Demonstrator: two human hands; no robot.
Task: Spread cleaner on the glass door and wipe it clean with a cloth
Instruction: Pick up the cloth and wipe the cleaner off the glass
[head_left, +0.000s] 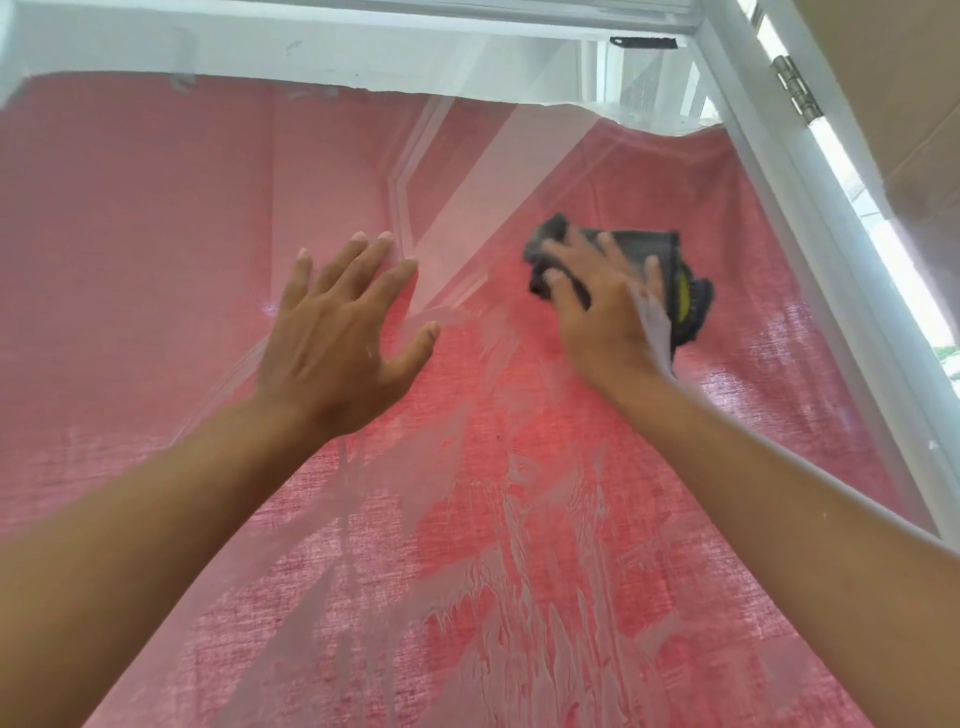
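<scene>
Against the glass door (156, 218), both bare hands are raised. Right hand (605, 306) is laid flat over a dark grey cloth (641, 249), fingers spread and pressing it to the pane; a patch of yellow shows at the cloth's right edge, just past the thumb side of the hand. Cloth is bunched — it sticks out beyond the fingertips on the left and beyond the hand on the right.

Left hand (337, 332) is held open, fingers straight and fanned, nothing held. It lies at the pane, left of the cloth and well apart from it; whether the palm actually touches the glass cannot be told.

White cleaner streaks (519, 571) are seen on the lower middle of the pane, running in thin ragged lines below and between the two forearms. Above the hands the glass looks clearer, with pale reflections crossing it.

Behind the pane a red woven curtain (130, 467) is hung, covering nearly all of it — its upper edge sags toward the right. White door frame (753, 156) runs along the top and down the right side; a metal hinge (795, 91) is fixed at upper right.
</scene>
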